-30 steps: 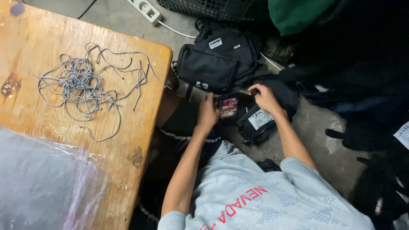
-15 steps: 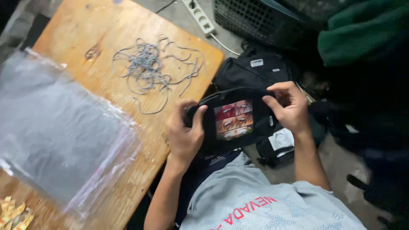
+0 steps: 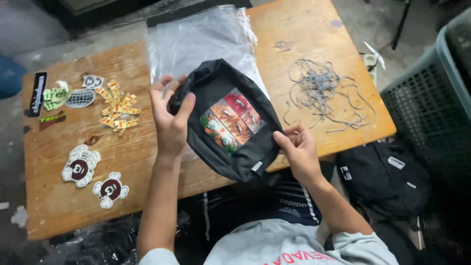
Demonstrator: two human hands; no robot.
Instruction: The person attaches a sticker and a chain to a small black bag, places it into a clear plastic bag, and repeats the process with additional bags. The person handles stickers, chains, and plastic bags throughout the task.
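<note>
A small black pouch bag with a colourful comic-style picture on its front is held above the wooden table. My left hand grips its upper left end, fingers wrapped around the edge. At the lower right corner, my right hand pinches the bag beside a small white tag. The bag hangs tilted over a stack of clear plastic sleeves.
A tangle of grey cords lies at the table's right. Several stickers and patches are spread on the left. A black bag sits on the floor right of the table, next to a dark plastic crate.
Both hands lifted the black pouch bag from the floor pile up over the table. The view swung from the floor to the tabletop.
</note>
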